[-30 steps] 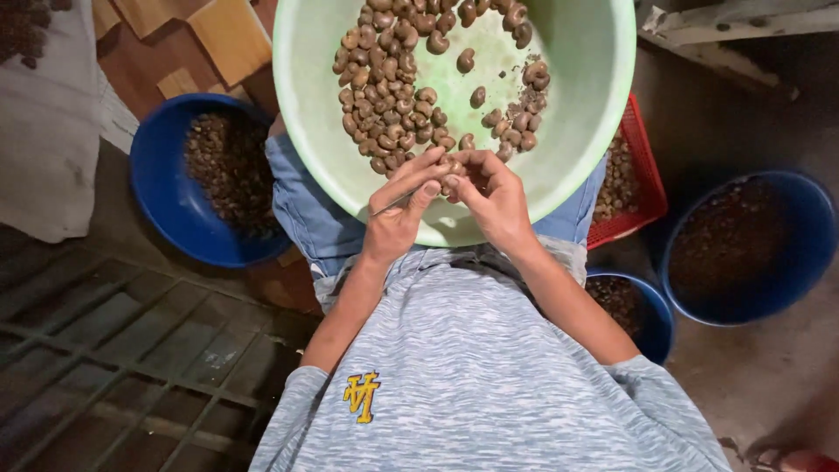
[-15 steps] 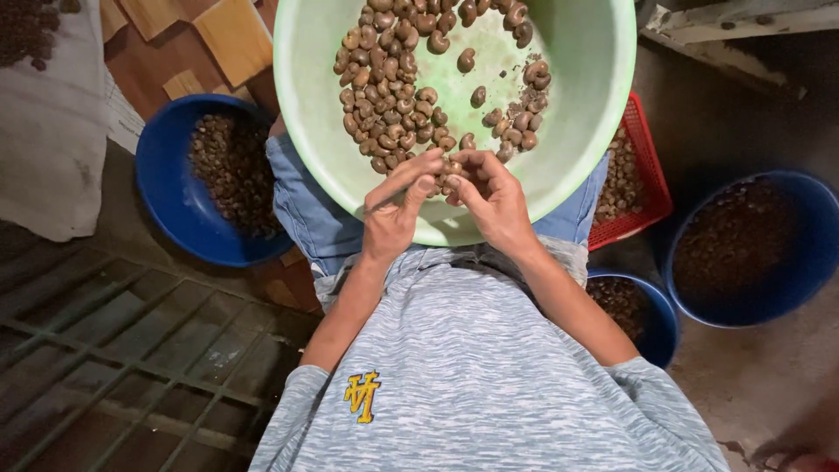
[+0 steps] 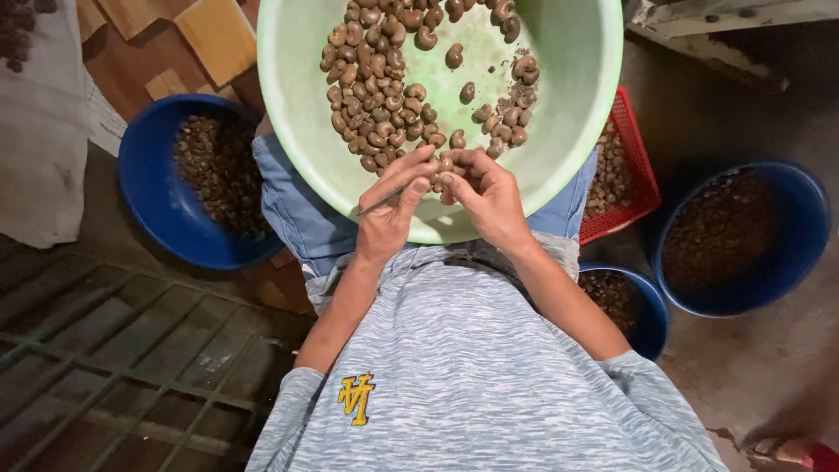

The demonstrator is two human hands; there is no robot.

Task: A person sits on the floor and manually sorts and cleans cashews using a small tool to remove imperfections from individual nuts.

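Note:
A big pale green basin (image 3: 577, 131) rests on my lap and holds several brown curved nuts (image 3: 376, 96). Both hands meet over its near rim. My left hand (image 3: 389, 214) pinches a thin metal pick (image 3: 376, 206) that points to the left. My right hand (image 3: 485, 197) is closed on a single nut (image 3: 446, 165) at its fingertips, and it touches the left hand's fingers. How the pick meets the nut is hidden by the fingers.
A blue bowl (image 3: 149, 205) of dark shells sits at the left. On the right are a red basket (image 3: 631, 166), a large blue tub (image 3: 808, 227) and a small blue bowl (image 3: 651, 306). A metal grate (image 3: 122, 376) lies lower left, a white sack (image 3: 44, 131) beyond it.
The hands stay together at the basin's near rim; only the fingers shift slightly around the nut.

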